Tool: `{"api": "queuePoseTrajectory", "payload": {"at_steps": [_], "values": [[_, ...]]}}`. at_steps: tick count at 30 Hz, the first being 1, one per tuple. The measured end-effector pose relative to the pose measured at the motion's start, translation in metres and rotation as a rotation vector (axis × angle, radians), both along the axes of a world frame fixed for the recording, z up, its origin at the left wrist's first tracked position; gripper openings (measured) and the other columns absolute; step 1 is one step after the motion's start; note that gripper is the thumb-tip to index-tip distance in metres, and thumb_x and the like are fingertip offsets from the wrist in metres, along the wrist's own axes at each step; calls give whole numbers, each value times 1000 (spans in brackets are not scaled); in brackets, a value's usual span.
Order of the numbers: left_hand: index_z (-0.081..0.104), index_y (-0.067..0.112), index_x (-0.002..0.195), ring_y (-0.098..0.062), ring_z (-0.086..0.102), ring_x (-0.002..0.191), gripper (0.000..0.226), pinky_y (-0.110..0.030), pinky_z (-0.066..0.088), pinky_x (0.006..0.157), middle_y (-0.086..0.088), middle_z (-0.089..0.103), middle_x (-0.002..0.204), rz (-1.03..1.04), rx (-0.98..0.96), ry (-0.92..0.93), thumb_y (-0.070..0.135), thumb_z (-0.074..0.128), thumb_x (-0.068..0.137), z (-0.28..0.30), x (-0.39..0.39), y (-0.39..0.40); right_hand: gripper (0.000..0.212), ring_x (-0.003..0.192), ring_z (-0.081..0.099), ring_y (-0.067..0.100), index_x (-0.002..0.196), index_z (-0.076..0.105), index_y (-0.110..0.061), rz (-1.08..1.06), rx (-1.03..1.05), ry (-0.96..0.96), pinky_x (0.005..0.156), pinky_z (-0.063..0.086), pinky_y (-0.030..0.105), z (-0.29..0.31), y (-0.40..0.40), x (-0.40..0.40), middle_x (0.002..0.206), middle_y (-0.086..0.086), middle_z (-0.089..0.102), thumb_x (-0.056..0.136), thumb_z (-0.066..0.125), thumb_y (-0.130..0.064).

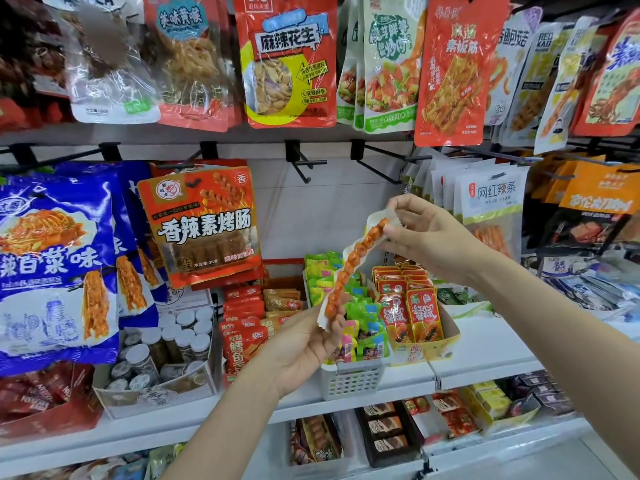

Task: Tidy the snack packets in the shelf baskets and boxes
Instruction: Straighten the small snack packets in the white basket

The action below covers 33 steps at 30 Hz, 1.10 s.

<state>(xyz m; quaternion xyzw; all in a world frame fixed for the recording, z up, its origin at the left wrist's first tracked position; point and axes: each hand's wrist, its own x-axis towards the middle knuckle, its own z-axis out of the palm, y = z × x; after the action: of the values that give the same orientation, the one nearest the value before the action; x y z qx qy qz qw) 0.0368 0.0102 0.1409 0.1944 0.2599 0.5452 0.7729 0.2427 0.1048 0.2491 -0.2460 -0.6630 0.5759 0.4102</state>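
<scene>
I hold a long clear plastic strip packet of small orange-red sausage balls [353, 266] slanting above the white slotted plastic basket [351, 379]: my left hand [304, 344] pinches its bottom, my right hand [420, 232] its top. It looks light, floppy and slippery; the sealed ends seem safest to grip.

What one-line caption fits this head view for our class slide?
Both hands, left hand and right hand, hold a long skewer snack packet above a white basket of packets.
</scene>
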Motion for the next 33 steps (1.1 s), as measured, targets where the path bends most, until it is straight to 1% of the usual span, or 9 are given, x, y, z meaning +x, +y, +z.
{"api": "queuePoseTrajectory", "payload": {"at_steps": [3,7,11,14,17,22,27,29,33], "values": [[73,-3,104,-14,67,68,35,-21,58,56,-10,69,84,-35,30,46,20,68,78,1,-2,-1,15,101,64,26,96,59,-14,8,11,-18,94,54,39,-1,-1,2,101,8,67,85,65,-5],[71,5,93,-11,68,70,26,-21,54,59,-7,73,87,218,161,533,17,78,72,-11,4,2,13,110,66,30,93,62,-10,55,-128,12,88,56,38,1,0,2,117,17,68,88,58,2],[69,10,78,-13,67,66,14,-22,53,61,-8,74,80,449,316,792,17,81,76,-21,-1,7,33,108,66,38,121,58,-6,18,-273,-30,88,57,41,8,1,7,115,25,67,100,34,-1],[68,8,77,-11,69,70,15,-23,54,64,-5,75,80,516,372,892,15,82,77,-26,-2,11,27,100,71,29,121,62,-8,-46,-195,-216,79,59,30,10,0,7,107,16,73,98,55,-21],[67,8,80,-9,71,75,12,-20,54,66,2,75,80,519,417,941,12,78,81,-28,-4,16,23,90,74,18,108,71,-9,-138,62,-501,72,58,20,8,-3,5,94,5,77,88,67,-21],[62,20,110,-5,62,102,24,-11,49,82,7,66,111,460,363,1303,26,71,89,-41,-18,25,13,73,74,11,98,74,-18,-354,200,-445,59,54,12,9,-1,15,79,-7,76,86,70,-19],[40,23,146,-13,37,137,75,-36,33,112,5,41,149,61,598,1719,52,69,84,-61,-6,25,10,67,73,8,85,70,-37,-450,318,-568,51,52,12,-5,4,18,75,-17,74,85,71,-27],[39,23,147,-16,34,141,73,-38,32,114,3,39,152,37,613,1764,46,69,86,-65,-1,28,8,68,73,9,85,72,-37,-445,327,-565,61,57,18,-12,6,14,80,-13,75,83,72,-28],[61,21,122,-13,55,116,40,-24,41,94,6,58,124,177,699,1721,34,73,86,-71,-4,25,5,67,73,8,86,76,-27,-427,371,-611,64,59,21,-28,9,1,82,-6,76,83,73,-30]]}}
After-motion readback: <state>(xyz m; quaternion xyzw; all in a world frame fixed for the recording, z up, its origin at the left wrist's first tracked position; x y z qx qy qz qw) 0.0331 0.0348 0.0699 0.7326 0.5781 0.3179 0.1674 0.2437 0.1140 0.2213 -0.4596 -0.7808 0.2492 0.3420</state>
